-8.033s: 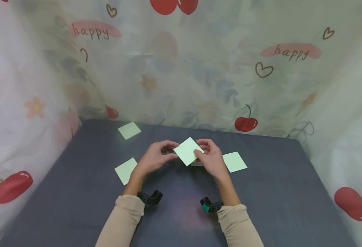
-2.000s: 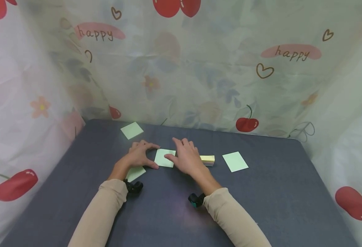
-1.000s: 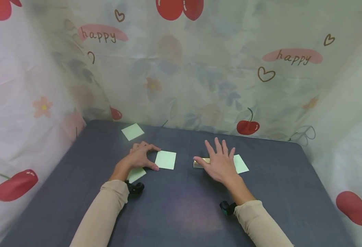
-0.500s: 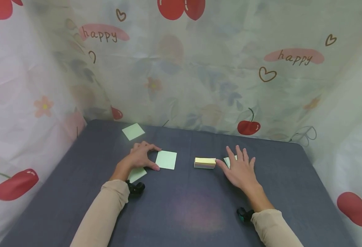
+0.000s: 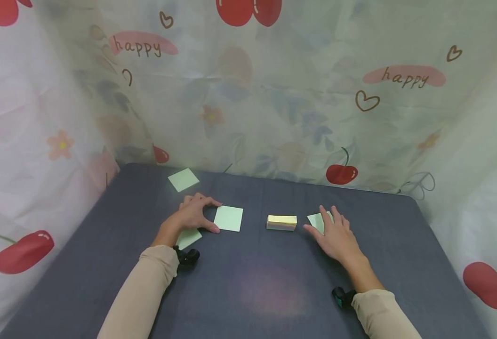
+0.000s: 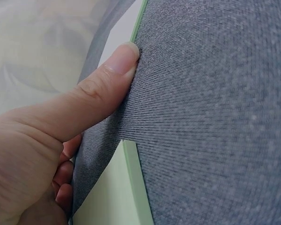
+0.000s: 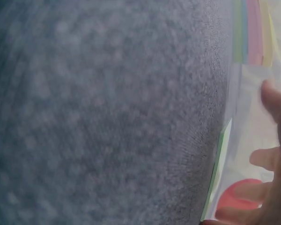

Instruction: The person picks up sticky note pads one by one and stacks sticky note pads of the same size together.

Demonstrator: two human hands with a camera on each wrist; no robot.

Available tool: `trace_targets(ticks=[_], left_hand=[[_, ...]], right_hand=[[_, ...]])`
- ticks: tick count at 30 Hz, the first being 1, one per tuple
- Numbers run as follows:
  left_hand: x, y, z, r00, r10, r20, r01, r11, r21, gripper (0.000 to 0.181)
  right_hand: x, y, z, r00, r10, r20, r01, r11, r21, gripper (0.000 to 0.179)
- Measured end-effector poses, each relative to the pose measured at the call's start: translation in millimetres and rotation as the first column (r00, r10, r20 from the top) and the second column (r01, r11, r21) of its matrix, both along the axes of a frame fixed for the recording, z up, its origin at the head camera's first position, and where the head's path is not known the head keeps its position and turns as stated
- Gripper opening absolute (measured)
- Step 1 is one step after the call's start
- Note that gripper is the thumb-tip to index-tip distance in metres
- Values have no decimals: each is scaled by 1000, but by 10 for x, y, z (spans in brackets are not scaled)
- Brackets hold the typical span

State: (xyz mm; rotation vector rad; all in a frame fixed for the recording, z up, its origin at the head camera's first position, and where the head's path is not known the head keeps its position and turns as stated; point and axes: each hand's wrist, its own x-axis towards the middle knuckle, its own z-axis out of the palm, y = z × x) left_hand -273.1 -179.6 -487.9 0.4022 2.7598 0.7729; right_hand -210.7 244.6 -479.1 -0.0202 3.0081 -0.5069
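Note:
In the head view a pale green sticky note pad (image 5: 228,218) lies flat left of the table's middle. My left hand (image 5: 191,214) is at its left side, index fingertip at the far corner and thumb tip at the near one. The left wrist view shows that thumb (image 6: 98,91) beside the pad's green edge. My right hand (image 5: 337,235), fingers spread, is over another pale green pad (image 5: 316,221) and hides most of it. Between them stands a narrow block of sticky notes (image 5: 281,223), yellow on top; its green, blue, pink and yellow layers (image 7: 254,33) show in the right wrist view.
A pale green pad (image 5: 183,180) lies near the table's back left. Another pad (image 5: 188,238) is partly covered by my left wrist. The dark grey table (image 5: 269,282) meets a printed curtain (image 5: 265,94) at the back and sides.
The pad both hands held up eight seconds ago now lies on the table. My right hand has left it and moved right, past the block, to the right-hand pad. My left hand has stayed put lately.

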Motion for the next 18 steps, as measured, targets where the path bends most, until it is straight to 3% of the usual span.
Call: trace_targets(ticks=[11, 18], left_hand=[[14, 5, 11, 1000, 1, 0, -1, 1000, 1, 85], [14, 3, 15, 1000, -3, 0, 3, 1000, 9, 84]], right_hand=[[13, -32, 27, 999, 15, -51, -13, 999, 51, 77], [-9, -13, 59, 997, -46, -66, 45, 999, -14, 80]])
